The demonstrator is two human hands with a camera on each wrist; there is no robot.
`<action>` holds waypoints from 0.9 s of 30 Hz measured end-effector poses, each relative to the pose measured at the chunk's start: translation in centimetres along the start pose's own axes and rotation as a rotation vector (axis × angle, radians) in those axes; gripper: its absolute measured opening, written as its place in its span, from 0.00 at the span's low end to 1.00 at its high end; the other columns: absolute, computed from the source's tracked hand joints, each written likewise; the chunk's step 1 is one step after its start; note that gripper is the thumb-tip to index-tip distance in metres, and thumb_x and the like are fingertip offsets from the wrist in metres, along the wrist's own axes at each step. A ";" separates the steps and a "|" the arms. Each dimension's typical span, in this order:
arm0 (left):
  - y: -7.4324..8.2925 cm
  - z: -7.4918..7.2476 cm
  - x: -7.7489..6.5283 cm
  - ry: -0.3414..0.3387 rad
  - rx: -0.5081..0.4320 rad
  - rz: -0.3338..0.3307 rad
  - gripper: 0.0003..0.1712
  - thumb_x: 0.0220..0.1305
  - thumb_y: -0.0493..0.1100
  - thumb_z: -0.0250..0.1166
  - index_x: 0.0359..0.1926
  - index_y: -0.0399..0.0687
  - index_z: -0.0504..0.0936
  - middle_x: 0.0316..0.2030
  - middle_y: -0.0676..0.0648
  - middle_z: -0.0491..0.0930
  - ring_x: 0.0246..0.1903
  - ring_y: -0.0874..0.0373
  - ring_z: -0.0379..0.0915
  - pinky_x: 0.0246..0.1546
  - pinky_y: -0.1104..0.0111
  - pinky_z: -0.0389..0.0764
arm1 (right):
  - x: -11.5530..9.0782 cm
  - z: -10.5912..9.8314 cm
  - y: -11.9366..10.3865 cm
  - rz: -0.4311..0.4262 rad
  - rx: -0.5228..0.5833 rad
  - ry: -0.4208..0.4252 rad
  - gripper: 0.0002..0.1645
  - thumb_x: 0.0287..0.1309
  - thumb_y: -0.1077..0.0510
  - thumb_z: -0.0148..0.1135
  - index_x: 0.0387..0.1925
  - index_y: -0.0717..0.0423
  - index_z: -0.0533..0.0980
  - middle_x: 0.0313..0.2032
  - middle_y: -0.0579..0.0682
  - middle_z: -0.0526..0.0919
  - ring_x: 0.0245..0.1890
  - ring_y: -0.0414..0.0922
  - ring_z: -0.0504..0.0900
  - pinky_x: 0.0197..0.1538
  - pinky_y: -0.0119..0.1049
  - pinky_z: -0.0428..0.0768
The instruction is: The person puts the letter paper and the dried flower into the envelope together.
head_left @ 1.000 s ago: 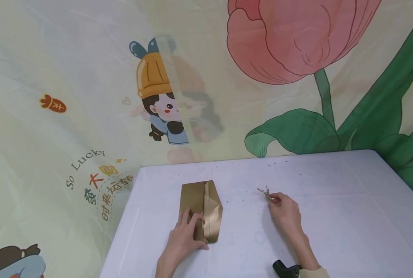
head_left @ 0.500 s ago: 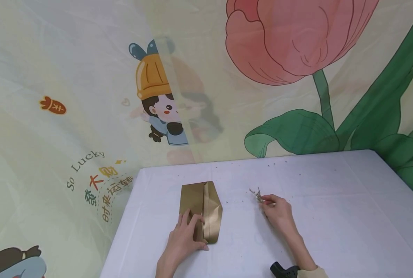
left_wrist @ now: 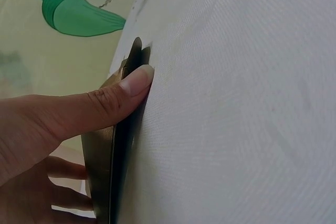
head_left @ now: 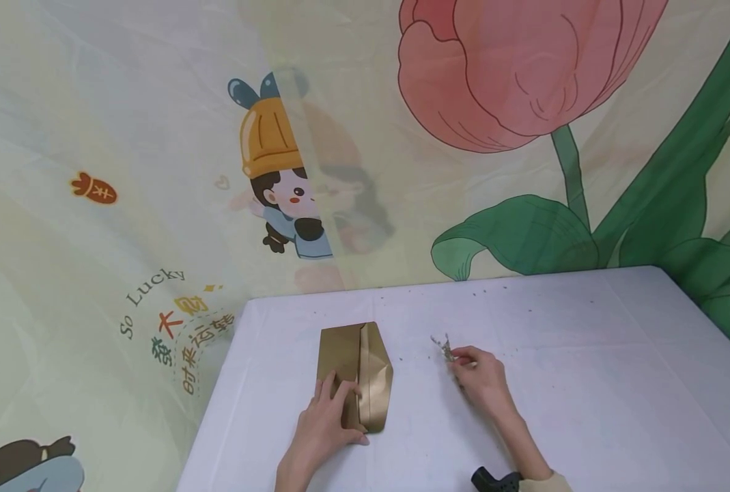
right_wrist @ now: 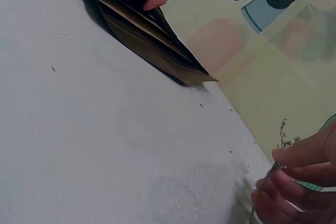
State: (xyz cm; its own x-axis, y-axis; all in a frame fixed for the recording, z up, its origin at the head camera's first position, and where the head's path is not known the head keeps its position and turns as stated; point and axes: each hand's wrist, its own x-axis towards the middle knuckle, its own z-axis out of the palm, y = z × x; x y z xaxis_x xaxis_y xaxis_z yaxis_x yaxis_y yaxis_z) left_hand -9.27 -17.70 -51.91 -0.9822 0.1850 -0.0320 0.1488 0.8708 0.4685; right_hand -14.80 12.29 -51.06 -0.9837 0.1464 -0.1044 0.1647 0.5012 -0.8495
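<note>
A gold paper envelope (head_left: pixel 339 348) lies on the white-covered table, its flap folded out to the right. My left hand (head_left: pixel 323 420) grips its near part, thumb at the bottom edge and fingers over the top face. From the right wrist view the envelope (right_wrist: pixel 149 45) has its mouth parted, with a fingertip at the upper layer and folds showing inside. My right hand (head_left: pixel 481 383) pinches a small dried sprig (head_left: pixel 444 350) between thumb and fingers, held to the right of the envelope. Its thin stem (right_wrist: pixel 254 208) hangs down below the fingers.
Small dark crumbs (head_left: pixel 475 292) are scattered over the white tablecloth (head_left: pixel 616 383), mostly toward the back. A printed cloth backdrop (head_left: pixel 377 137) with a tulip and cartoon figure stands right behind the table. A black device (head_left: pixel 495 480) sits at my right wrist.
My right hand has moved left toward the envelope, carrying the sprig. The left hand and the envelope have stayed in place.
</note>
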 end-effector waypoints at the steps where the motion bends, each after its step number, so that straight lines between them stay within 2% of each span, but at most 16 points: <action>1: 0.0 0.0 0.0 0.000 0.000 0.000 0.43 0.36 0.57 0.86 0.53 0.68 0.70 0.73 0.27 0.60 0.69 0.17 0.57 0.42 0.28 0.75 | 0.0 0.1 0.0 -0.001 0.004 -0.004 0.15 0.62 0.63 0.68 0.50 0.65 0.82 0.35 0.55 0.84 0.25 0.41 0.78 0.25 0.31 0.74; 10: 0.0 -0.1 0.0 0.001 0.000 0.003 0.43 0.37 0.57 0.86 0.54 0.68 0.70 0.73 0.27 0.60 0.69 0.17 0.57 0.42 0.27 0.74 | -0.3 0.8 -0.5 0.012 0.064 -0.033 0.16 0.61 0.65 0.68 0.51 0.65 0.82 0.35 0.55 0.84 0.24 0.43 0.82 0.26 0.31 0.79; 20: 0.1 -0.3 0.0 0.000 -0.002 0.003 0.43 0.37 0.57 0.86 0.54 0.67 0.70 0.73 0.26 0.60 0.69 0.17 0.56 0.42 0.26 0.73 | -0.6 1.4 -1.2 0.011 0.104 -0.061 0.15 0.62 0.66 0.67 0.51 0.66 0.82 0.35 0.55 0.83 0.22 0.44 0.82 0.25 0.32 0.79; 27: 0.0 -0.2 0.0 -0.004 -0.006 -0.001 0.43 0.37 0.57 0.86 0.54 0.67 0.71 0.73 0.26 0.60 0.70 0.18 0.56 0.43 0.27 0.74 | -0.7 1.9 -1.5 0.004 0.089 -0.063 0.15 0.62 0.66 0.67 0.50 0.65 0.82 0.35 0.55 0.83 0.21 0.44 0.81 0.24 0.32 0.77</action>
State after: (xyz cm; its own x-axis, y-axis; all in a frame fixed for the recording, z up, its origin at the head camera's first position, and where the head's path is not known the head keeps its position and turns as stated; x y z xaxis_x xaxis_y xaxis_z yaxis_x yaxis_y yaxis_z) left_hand -9.25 -17.78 -51.67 -0.9820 0.1856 -0.0357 0.1468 0.8683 0.4739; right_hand -14.51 9.85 -50.71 -0.9861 0.0925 -0.1380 0.1644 0.4227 -0.8912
